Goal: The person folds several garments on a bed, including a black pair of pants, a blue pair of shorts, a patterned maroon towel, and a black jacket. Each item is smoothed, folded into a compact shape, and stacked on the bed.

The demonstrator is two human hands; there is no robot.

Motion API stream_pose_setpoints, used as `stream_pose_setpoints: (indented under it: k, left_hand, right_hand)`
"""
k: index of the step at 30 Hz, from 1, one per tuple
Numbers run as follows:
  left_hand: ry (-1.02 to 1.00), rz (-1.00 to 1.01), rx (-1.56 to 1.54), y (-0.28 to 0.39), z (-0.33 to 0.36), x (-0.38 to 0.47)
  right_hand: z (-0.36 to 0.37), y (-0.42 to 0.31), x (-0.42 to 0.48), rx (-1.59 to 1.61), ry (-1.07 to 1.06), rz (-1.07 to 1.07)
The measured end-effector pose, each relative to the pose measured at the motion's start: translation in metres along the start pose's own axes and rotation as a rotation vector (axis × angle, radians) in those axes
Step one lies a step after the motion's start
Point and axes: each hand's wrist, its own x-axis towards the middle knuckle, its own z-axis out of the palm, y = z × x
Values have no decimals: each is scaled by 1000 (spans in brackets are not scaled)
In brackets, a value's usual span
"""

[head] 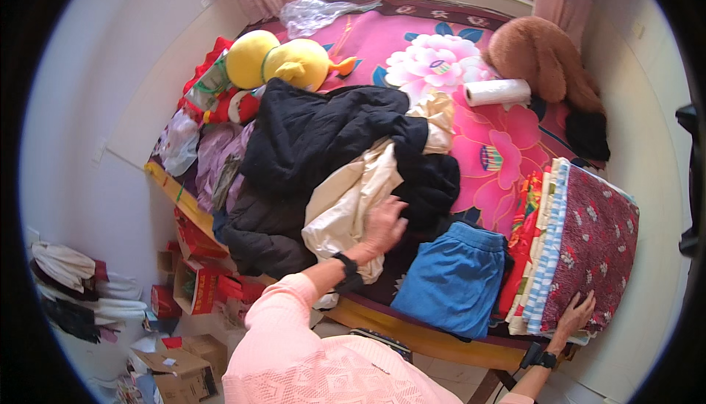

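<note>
My left hand (385,226) is over the cream satin-like lining (353,194) of a rumpled black quilted garment (325,128), its fingers slightly bent and a little blurred. Whether it touches the cloth is hard to tell. At the right, my right hand (575,311) lies flat with fingers spread on the near side of a maroon flowered blanket (598,238), folded at the edge of a stack of cloths. Blue-white checked cloth (546,249) and red patterned cloth (521,249) show beside it. Between my hands, folded blue trousers (455,277) lie on the bed.
A pink flowered bedspread (375,34) covers the bed, with a wooden edge (441,327) in front. Yellow plush toy (298,62), brown plush toy (529,51) and a plastic roll (497,92) lie farther back. Cardboard boxes (179,371) stand on the floor at left.
</note>
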Motion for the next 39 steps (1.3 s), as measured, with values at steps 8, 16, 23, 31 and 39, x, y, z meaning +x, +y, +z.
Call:
stream_pose_setpoints:
  k: [8,16,23,31,39]
  left_hand:
    - [194,-412,546,-193,-153,-89]
    - [-136,-228,497,-235,-244,-169]
    - [-286,-59,329,-250,-297,-198]
    - [77,-243,219,-305,-303,-164]
    - [107,-444,305,-325,-289,-166]
  right_hand:
    - [-62,-91,-57,336,150,-119]
    - [-97,-283,-173,515,-145,-218]
    - [-67,-388,-248,476,-536,-237]
    - [-67,-390,-270,144,-575,-418]
    - [-57,-387,-258,136,-567,-434]
